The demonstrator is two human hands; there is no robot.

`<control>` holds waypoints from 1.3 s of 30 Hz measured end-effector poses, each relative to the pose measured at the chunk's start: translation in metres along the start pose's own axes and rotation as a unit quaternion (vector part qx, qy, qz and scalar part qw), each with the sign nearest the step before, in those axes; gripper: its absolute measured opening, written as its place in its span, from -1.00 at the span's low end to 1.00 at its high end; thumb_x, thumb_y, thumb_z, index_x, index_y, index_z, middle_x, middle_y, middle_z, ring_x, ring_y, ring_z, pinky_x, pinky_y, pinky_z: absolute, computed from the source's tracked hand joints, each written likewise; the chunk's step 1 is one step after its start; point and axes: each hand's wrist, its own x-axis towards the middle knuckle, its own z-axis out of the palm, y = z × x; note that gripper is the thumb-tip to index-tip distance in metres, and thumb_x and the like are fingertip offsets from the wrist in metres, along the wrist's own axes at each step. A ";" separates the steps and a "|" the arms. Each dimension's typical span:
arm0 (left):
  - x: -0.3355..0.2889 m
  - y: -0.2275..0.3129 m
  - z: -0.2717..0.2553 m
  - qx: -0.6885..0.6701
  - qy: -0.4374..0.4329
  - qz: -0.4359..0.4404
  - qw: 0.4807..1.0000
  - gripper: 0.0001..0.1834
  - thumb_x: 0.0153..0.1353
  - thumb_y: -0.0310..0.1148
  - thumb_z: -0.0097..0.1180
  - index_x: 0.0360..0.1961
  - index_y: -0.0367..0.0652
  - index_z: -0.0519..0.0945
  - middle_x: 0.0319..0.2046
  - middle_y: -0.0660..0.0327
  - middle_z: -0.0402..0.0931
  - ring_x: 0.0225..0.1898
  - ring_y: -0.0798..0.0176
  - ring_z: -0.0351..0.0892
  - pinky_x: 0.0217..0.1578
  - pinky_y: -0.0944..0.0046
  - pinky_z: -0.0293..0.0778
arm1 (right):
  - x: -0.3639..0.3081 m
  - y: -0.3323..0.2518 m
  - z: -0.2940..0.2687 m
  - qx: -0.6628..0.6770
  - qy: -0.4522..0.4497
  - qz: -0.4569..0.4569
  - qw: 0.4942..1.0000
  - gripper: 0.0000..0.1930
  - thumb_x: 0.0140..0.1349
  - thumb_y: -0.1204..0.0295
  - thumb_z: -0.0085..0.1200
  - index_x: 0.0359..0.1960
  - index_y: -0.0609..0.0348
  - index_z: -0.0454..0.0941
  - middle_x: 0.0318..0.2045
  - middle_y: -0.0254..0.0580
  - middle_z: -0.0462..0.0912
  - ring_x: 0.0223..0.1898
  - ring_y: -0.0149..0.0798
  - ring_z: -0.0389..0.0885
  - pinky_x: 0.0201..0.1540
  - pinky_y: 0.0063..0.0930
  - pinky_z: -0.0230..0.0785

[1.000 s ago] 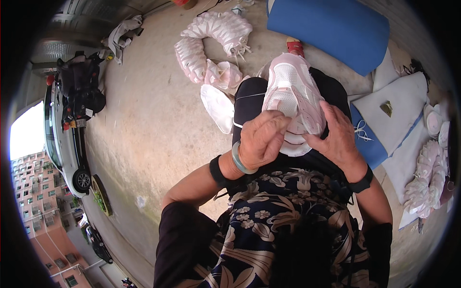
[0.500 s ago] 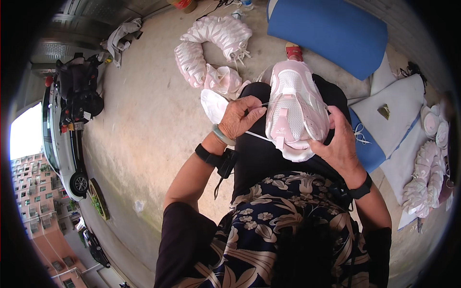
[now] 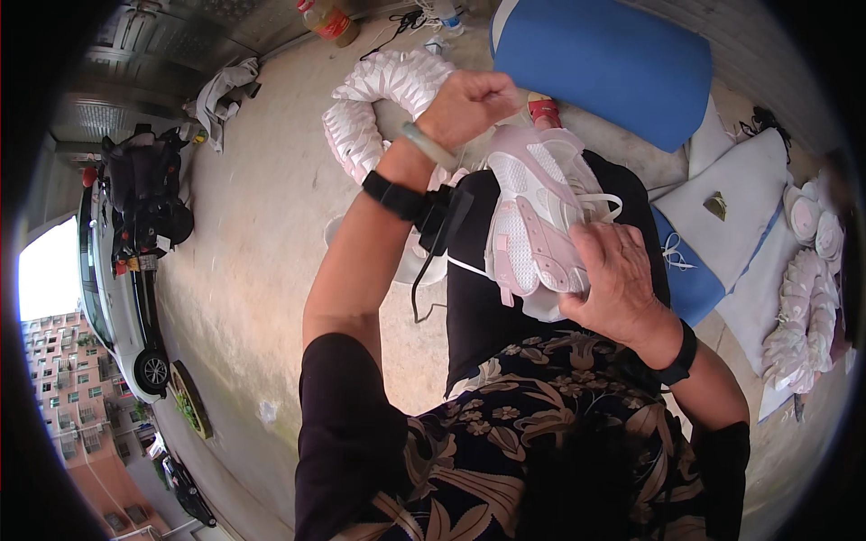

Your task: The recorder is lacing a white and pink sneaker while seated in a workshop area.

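Note:
A pink and white sneaker upper (image 3: 519,239) rests on my thighs, tilted with its side panel turned up. My right hand (image 3: 618,275) is closed on its right edge, thumb below and fingers over the side. A white lace (image 3: 612,200) loops out beside those fingers. My left hand (image 3: 469,106) is raised beyond the upper on its left, fingers curled into a fist. Whatever it may pinch is too small to make out. A white cord (image 3: 469,269) runs left from the upper across my thigh.
More pink and white uppers (image 3: 347,135) lie in a curved row on the floor ahead, others (image 3: 798,316) at the right. A rolled blue mat (image 3: 600,68) is at the far side, near grey sheets (image 3: 731,212). A bottle (image 3: 327,22) stands far left of it.
My left hand has swung up and away from the upper, drawing off from the thin thread seen earlier. The upper has turned onto its side, and my right hand has shifted with it.

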 end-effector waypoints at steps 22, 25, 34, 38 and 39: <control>-0.163 0.006 0.090 0.122 -0.001 -0.050 0.991 -0.21 0.09 0.08 0.13 0.17 -0.28 0.20 -0.42 0.04 0.56 -0.42 0.11 0.60 -0.35 0.25 0.49 | -0.031 0.030 0.002 0.099 0.061 0.088 0.989 -0.22 -0.34 0.33 0.24 0.05 0.21 0.22 -0.23 -0.05 0.40 -0.19 -0.05 0.41 -0.09 -0.20 0.18; -0.163 0.002 0.100 0.146 0.063 -0.099 0.982 -0.51 0.25 -0.27 0.02 0.13 -0.26 0.26 -0.52 0.08 0.55 -0.52 0.29 0.55 -0.47 0.37 0.45 | -0.028 0.027 0.001 0.104 0.080 0.075 0.989 -0.22 -0.34 0.32 0.25 0.05 0.21 0.22 -0.23 -0.06 0.40 -0.19 -0.05 0.41 -0.09 -0.21 0.19; -0.122 0.013 0.102 0.190 0.135 -0.052 0.971 -0.68 0.26 -0.35 -0.03 -0.06 -0.37 0.48 -0.59 -0.03 0.56 -0.55 0.20 0.62 -0.51 0.35 0.47 | -0.030 0.044 0.007 0.144 0.094 0.117 0.978 -0.32 -0.20 0.37 0.22 0.03 0.32 0.26 -0.24 -0.01 0.43 -0.24 -0.03 0.43 -0.14 -0.25 0.31; -0.112 0.011 0.102 0.235 0.134 0.006 0.963 -0.63 0.22 -0.22 0.00 -0.10 -0.32 0.52 -0.62 -0.10 0.51 -0.57 -0.08 0.55 -0.53 0.11 0.47 | -0.025 0.050 0.015 0.142 0.050 0.150 0.977 -0.49 -0.08 0.39 0.11 -0.06 0.43 0.36 -0.27 0.05 0.45 -0.26 0.02 0.45 -0.16 -0.25 0.34; -0.112 0.012 0.103 0.262 0.119 -0.018 0.957 -0.63 0.22 -0.21 -0.01 -0.10 -0.29 0.53 -0.63 -0.10 0.50 -0.59 -0.09 0.55 -0.54 0.10 0.47 | -0.023 0.049 0.017 0.115 0.063 0.133 0.982 -0.50 -0.08 0.38 0.10 -0.08 0.43 0.38 -0.27 0.07 0.45 -0.25 0.04 0.46 -0.15 -0.24 0.34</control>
